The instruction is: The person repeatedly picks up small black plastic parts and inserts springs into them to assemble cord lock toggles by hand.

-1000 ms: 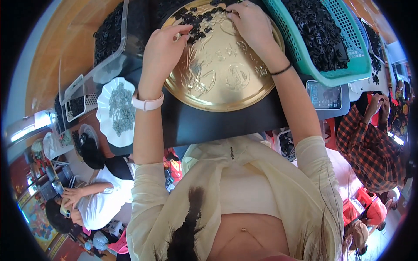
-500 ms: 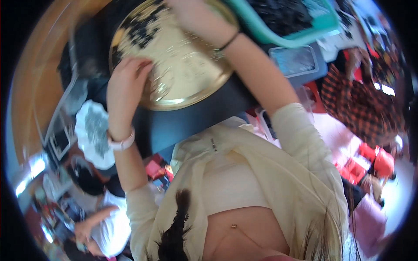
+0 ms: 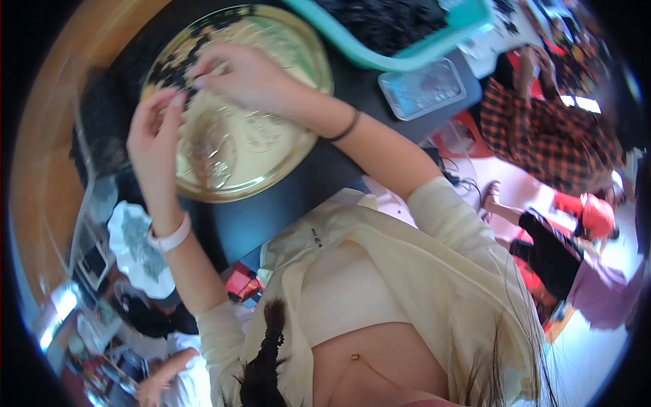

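Observation:
A round gold tray (image 3: 271, 169) lies on a dark table, with small black pieces (image 3: 183, 57) spread over its far left part and small shiny transparent pieces (image 3: 217, 166) in its near part. Over the tray's left side, my left hand (image 3: 156, 122) and my right hand (image 3: 241, 76) are close together, fingertips almost meeting. Thumb and fingers of each are pinched. What they hold, if anything, is too small and blurred to make out.
A teal basket (image 3: 380, 61) full of black pieces stands at the far right, beside a transparent plastic box (image 3: 424, 88). A white scalloped dish (image 3: 139, 251) with greyish contents sits at the left. Other people are nearby, one in a checked shirt (image 3: 525, 132) at the right.
My right hand has come from the tray's far edge toward my left hand. My left hand has shifted a little left in the picture. The whole view has moved, with the tray lower and further left.

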